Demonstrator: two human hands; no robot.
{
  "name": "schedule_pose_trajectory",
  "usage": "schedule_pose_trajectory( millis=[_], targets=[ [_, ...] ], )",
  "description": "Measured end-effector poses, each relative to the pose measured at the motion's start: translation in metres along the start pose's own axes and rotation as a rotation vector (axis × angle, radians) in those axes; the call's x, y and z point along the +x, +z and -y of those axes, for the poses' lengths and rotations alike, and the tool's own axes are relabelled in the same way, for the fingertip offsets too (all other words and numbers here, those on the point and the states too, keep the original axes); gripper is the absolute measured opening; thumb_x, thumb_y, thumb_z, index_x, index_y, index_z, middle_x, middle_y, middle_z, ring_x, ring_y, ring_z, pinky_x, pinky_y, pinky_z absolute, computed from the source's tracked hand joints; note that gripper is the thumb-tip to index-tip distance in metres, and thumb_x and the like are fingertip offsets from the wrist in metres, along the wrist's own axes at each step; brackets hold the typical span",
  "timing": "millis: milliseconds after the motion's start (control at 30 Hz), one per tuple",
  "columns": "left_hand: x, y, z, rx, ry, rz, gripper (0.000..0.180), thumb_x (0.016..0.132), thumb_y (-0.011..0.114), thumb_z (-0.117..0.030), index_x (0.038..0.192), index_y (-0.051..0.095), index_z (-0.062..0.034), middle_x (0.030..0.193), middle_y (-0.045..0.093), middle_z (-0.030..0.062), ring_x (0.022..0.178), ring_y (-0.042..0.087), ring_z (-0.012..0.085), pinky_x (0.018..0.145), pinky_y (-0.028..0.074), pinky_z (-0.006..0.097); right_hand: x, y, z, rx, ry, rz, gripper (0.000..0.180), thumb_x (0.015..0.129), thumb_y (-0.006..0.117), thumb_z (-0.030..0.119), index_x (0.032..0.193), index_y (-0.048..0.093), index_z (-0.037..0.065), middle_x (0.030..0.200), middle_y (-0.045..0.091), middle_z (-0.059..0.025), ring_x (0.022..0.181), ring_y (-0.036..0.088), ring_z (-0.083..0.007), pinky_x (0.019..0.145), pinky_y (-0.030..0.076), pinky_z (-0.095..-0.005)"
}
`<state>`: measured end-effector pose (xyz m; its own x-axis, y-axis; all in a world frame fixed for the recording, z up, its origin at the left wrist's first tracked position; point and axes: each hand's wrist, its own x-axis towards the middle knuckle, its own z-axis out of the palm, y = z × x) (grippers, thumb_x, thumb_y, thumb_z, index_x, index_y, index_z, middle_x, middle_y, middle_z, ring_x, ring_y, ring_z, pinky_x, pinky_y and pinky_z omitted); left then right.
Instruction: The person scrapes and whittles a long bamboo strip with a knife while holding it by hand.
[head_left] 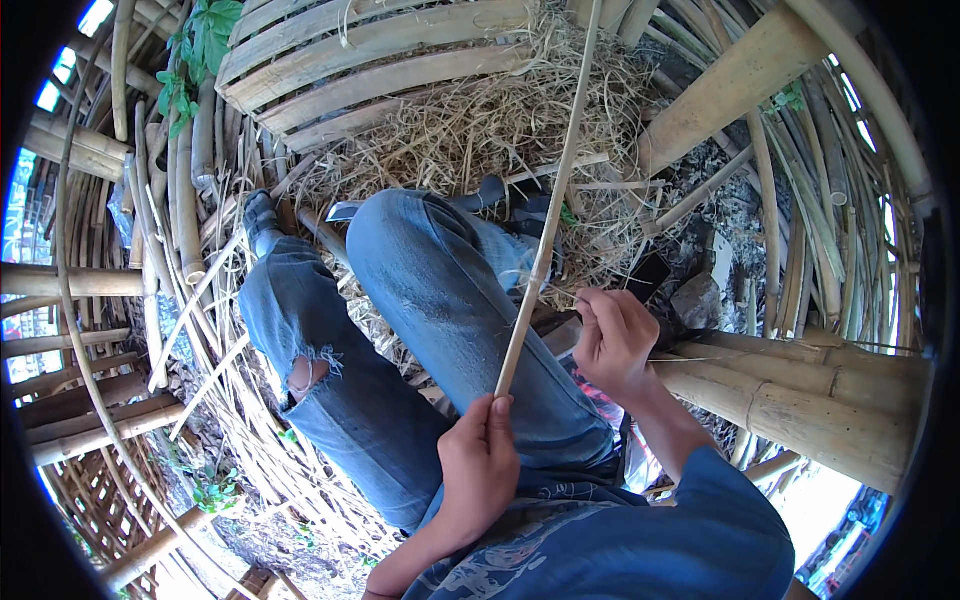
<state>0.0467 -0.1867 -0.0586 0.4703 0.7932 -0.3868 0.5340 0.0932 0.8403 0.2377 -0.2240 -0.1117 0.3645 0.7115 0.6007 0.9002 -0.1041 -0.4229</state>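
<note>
A long thin bamboo strip (548,205) runs from my lap up and away over my right knee toward the top of the picture. My left hand (480,465) grips its near end, thumb and fingers closed around it. My right hand (612,338) is closed beside the strip at knee height, pinching a thin sliver or small blade that I cannot make out. Both hands rest over my legs in torn blue jeans (420,300).
Thick bamboo poles (800,395) lie at my right. A bamboo slat panel (370,55) and a heap of dry shavings (480,120) lie ahead. Bundles of thin bamboo (170,200) stand at the left, more at the far right.
</note>
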Motion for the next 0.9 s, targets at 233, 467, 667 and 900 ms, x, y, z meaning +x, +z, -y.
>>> schedule_pose_trajectory(
  millis=[233, 467, 667, 900],
  targets=[
    [0.009, -0.021, -0.003, -0.665, -0.532, 0.249, 0.029, 0.098, 0.049, -0.022, 0.111, 0.062, 0.0007, 0.073, 0.050, -0.0028, 0.058, 0.038, 0.0039, 0.052, 0.031, 0.018, 0.002, -0.013, 0.019, 0.347, 0.180, 0.271, 0.009, 0.086, 0.054, 0.008, 0.090, 0.055, 0.000, 0.076, 0.055, -0.0139, 0.067, 0.055, -0.0314, 0.060, 0.044, -0.0392],
    [0.017, -0.025, 0.003, -0.769, -0.598, 0.315, 0.022, 0.097, 0.050, -0.019, 0.098, 0.057, 0.0020, 0.071, 0.052, 0.0009, 0.053, 0.036, 0.0048, 0.047, 0.028, 0.019, -0.008, 0.003, 0.022, 0.353, 0.137, 0.314, 0.011, 0.088, 0.052, 0.012, 0.092, 0.055, 0.002, 0.080, 0.054, -0.0133, 0.071, 0.055, -0.0322, 0.061, 0.043, -0.0399],
    [0.021, -0.026, 0.004, -0.810, -0.623, 0.334, 0.021, 0.097, 0.051, -0.019, 0.095, 0.056, 0.0013, 0.070, 0.051, 0.0008, 0.049, 0.032, 0.0041, 0.044, 0.025, 0.019, -0.004, -0.004, 0.024, 0.366, 0.205, 0.461, 0.014, 0.090, 0.053, 0.016, 0.094, 0.056, 0.003, 0.083, 0.056, -0.0131, 0.074, 0.055, -0.0316, 0.064, 0.044, -0.0396],
    [0.022, -0.025, 0.002, -0.781, -0.661, 0.345, 0.022, 0.096, 0.052, -0.021, 0.096, 0.057, 0.0006, 0.063, 0.047, -0.0024, 0.048, 0.030, 0.0033, 0.044, 0.023, 0.019, -0.010, 0.002, 0.022, 0.278, 0.350, 0.476, 0.018, 0.092, 0.052, 0.020, 0.096, 0.051, 0.003, 0.073, 0.060, -0.0137, 0.063, 0.061, -0.0323, 0.055, 0.045, -0.0425]
  ],
)
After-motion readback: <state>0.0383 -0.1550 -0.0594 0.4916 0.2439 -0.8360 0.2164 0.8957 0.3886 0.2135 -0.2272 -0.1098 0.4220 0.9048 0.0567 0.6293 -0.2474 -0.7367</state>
